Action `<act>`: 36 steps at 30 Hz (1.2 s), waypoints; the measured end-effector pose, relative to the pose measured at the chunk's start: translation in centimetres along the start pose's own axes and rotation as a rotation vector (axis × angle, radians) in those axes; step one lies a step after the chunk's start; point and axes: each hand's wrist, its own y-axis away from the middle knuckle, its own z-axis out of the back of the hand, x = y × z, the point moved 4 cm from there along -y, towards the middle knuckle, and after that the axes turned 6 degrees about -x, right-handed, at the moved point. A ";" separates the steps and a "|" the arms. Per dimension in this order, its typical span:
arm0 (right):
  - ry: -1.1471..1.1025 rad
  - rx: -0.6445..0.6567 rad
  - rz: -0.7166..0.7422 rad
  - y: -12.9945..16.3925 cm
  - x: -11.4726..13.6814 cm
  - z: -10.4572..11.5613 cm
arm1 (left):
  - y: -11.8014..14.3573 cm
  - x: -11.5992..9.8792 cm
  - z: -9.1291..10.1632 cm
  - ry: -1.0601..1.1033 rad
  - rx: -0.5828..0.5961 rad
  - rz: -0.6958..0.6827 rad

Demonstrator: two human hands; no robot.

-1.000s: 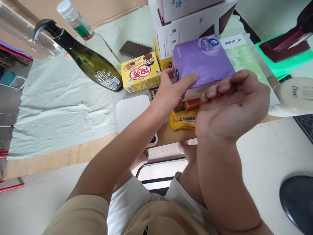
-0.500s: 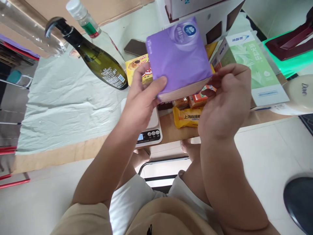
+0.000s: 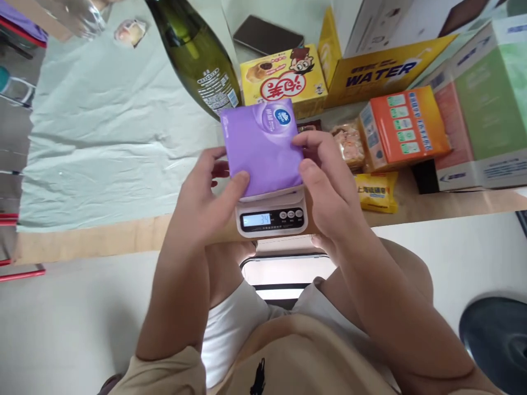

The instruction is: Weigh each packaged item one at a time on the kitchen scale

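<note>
Purple tissue pack point(image 3: 263, 145) now sits on the kitchen scale point(image 3: 272, 216), near edge of counter point(image 3: 123, 241), dead centre of view. Both my hands clamped on it: left hand point(image 3: 206, 197) at pack's 8 o'clock, thumb on the lower corner; right hand point(image 3: 329, 186) at its 4 o'clock, fingers point(image 3: 308, 140) curled over the right edge. Pack tilted a bit, near edge on the platform, far edge looks raised, can't tell if it lies flat.

Step in hand, my read: weighing, pack being set down. Display lit, digits approx "34", too blurred to trust. With hands still bearing on pack the no. likely means little.

Next move calls for: lay pack flat, centred on platform, let go w/ both hands, keep display unblocked.

Around: green wine bottle point(image 3: 193, 49) at 11 o'clock, yellow snack box point(image 3: 284, 74) at 12, orange box point(image 3: 405, 126) at 2, yellow soap packet point(image 3: 376, 192) at 3, just beside right hand.
</note>
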 end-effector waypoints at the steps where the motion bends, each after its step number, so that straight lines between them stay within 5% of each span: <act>1: -0.016 -0.025 -0.013 0.0 -0.3 0.0 | -0.2 0.5 0.3 -0.025 -0.069 -0.023; 5: 0.012 -0.146 0.027 0.1 -1.0 1.3 | -1.1 3.3 1.3 0.078 -0.366 -0.138; 9: -0.016 -0.239 0.039 0.3 -0.4 2.4 | -1.2 5.2 0.8 0.120 -0.382 -0.218; 15: -0.111 -0.424 0.024 0.3 0.5 1.6 | -0.4 5.0 0.4 0.157 -0.330 -0.336; 29: -0.118 -0.320 0.030 0.9 0.3 0.3 | 0.0 4.7 -0.4 0.329 -0.326 -0.301; 36: -0.151 -0.175 0.017 1.1 -0.4 0.1 | -0.1 4.4 -1.5 0.194 -0.216 -0.298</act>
